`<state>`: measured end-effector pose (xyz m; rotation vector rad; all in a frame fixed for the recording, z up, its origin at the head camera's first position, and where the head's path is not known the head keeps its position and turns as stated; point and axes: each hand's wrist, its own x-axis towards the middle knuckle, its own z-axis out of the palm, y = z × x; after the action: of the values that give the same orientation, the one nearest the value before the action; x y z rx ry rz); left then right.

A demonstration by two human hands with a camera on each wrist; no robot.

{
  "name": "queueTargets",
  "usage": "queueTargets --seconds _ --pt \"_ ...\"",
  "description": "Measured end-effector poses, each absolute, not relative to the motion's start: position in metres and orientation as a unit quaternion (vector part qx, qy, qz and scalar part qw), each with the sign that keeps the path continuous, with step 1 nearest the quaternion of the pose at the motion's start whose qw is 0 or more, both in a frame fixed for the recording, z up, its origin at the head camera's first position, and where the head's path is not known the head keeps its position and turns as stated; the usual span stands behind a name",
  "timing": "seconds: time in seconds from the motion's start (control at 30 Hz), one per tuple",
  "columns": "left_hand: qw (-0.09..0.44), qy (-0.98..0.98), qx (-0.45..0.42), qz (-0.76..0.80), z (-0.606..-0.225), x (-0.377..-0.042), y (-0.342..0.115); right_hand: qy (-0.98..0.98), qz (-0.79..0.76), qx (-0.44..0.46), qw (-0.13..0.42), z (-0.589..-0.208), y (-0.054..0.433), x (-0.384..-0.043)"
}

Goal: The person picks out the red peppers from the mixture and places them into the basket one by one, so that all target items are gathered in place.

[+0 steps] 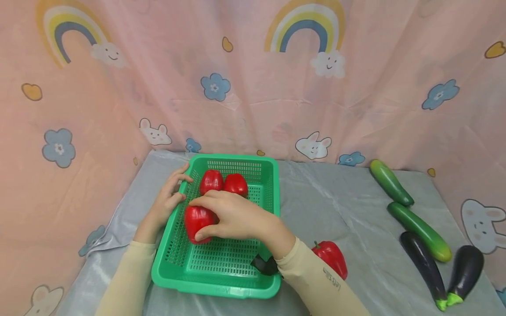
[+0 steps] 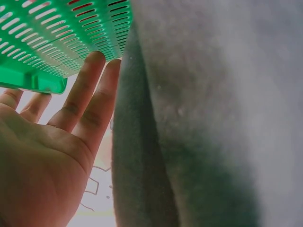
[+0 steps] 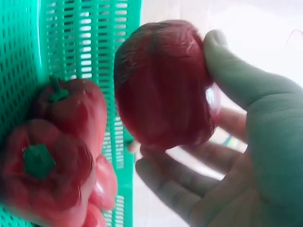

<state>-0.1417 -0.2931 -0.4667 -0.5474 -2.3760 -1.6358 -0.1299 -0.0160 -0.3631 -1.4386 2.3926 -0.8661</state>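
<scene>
A red bell pepper (image 1: 197, 223) is in my right hand (image 1: 237, 217), which grips it with thumb and fingers over the left part of a green plastic basket (image 1: 217, 292). The right wrist view shows the held pepper (image 3: 163, 90) above the other peppers. Farther back in the basket sit a red pepper (image 1: 211, 181) and another red pepper (image 1: 236, 183), partly hidden by my right hand. My left hand (image 1: 165, 202) rests at the basket's left rim. In the left wrist view, its fingers (image 2: 83, 92) stretch out against the slotted wall.
Right of the basket lies another red pepper (image 1: 331, 258), partly covered by my right sleeve. Two green zucchini-like vegetables (image 1: 391, 182) and two eggplants (image 1: 424, 270) lie at the far right of the grey cloth (image 1: 316, 197). A black strap (image 1: 264, 265) shows near my right wrist.
</scene>
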Motion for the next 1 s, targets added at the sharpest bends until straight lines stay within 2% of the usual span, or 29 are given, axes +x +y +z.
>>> queueTargets --seconds 1.0 --pt "0.101 -0.804 -0.184 -0.556 -0.465 -0.14 -0.292 0.802 -0.24 -0.515 0.185 -0.384 -0.038 -0.119"
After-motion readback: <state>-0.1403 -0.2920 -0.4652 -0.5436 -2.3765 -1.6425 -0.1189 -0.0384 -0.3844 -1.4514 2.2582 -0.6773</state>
